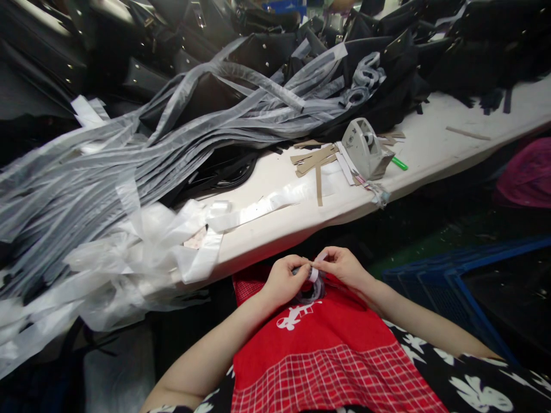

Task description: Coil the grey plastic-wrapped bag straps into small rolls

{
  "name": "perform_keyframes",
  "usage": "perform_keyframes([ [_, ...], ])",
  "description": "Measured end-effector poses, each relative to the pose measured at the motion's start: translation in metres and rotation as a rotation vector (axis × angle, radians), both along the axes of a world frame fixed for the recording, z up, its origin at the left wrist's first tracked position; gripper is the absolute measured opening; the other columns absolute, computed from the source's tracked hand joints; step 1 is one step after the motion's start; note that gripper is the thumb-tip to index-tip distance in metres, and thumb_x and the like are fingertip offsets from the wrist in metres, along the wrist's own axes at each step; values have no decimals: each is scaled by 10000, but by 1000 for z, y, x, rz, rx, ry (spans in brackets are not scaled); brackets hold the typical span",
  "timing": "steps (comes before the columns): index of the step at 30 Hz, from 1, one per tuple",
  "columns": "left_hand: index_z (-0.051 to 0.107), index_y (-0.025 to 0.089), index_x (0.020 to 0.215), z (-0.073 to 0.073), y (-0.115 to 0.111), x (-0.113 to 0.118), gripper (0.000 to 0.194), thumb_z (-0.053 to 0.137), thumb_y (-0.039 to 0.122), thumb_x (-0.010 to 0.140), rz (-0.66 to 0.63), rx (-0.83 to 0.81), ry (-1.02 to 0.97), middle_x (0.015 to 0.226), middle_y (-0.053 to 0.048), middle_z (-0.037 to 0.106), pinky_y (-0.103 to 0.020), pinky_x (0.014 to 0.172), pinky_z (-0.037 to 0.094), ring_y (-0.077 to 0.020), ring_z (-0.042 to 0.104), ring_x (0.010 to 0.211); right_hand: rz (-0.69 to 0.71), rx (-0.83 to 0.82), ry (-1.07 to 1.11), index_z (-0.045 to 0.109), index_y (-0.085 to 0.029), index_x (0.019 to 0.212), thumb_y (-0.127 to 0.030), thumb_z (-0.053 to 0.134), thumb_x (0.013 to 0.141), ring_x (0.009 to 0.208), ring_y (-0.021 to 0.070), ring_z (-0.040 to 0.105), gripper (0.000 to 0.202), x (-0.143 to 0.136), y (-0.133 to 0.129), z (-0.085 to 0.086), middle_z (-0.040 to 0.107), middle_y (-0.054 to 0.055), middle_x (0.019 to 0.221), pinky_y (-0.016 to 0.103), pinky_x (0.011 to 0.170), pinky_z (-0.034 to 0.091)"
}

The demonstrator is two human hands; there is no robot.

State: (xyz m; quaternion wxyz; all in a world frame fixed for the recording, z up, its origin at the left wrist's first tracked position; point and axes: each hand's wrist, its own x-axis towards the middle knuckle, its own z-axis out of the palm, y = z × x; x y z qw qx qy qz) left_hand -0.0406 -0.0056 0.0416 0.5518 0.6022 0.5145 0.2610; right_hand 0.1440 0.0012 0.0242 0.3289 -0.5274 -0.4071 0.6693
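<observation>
Close to the red apron (340, 321), a coiled strap in clear plastic wrap (317, 291) hangs below my fingers. My left hand (287, 280) is closed on this coil, thumb on top. A white strip (314, 275) crosses the coil's upper part. My right hand (342, 265) pinches the strip's free end between thumb and fingertips, just right of my left hand. Both hands are in front of the table edge, almost touching each other.
Long plastic-wrapped straps (172, 143) cover the table's left side, with crumpled white film (150, 235) at its edge. A tape dispenser (362, 148), brown paper strips (316, 159) and a green marker (399, 163) lie on the white table (451, 149). Black bags (267, 51) are piled behind. A blue crate (447, 287) stands right.
</observation>
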Motion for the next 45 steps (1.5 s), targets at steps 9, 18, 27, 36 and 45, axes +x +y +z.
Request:
perform_keyframes([
  [9,664,163,733,3,-4,-1,236,687,395,764,28,-2,62,740,-44,683,-247,619,465,-160,607,653,-29,-231,189,625,-132,658,-466,802,645,503,94,568,378,-4,5,-2,652,11,592,202,486,436],
  [18,660,185,707,9,-10,-1,169,688,341,764,48,82,-10,774,-48,668,-277,715,487,-183,618,747,111,-302,245,562,-148,580,-377,787,649,409,48,377,328,-17,11,-8,498,-57,480,179,381,271],
  [27,627,180,705,9,-10,-4,155,599,300,801,140,-62,8,709,-21,637,-265,658,485,-155,603,669,7,18,-54,661,-155,716,-476,652,764,463,85,441,325,-21,-1,-3,576,-18,558,208,425,332],
  [36,611,160,694,-4,-9,2,243,639,394,758,201,-241,-95,594,-7,641,-211,472,430,-122,563,493,214,-2,15,711,-138,793,-507,666,747,632,145,601,375,-2,11,7,678,32,703,251,592,485],
  [45,604,173,768,5,-12,0,315,628,486,796,150,-121,-38,685,-29,685,-229,524,450,-149,613,578,321,34,-22,732,-138,782,-377,764,689,685,165,638,259,5,21,7,725,46,762,284,688,491],
])
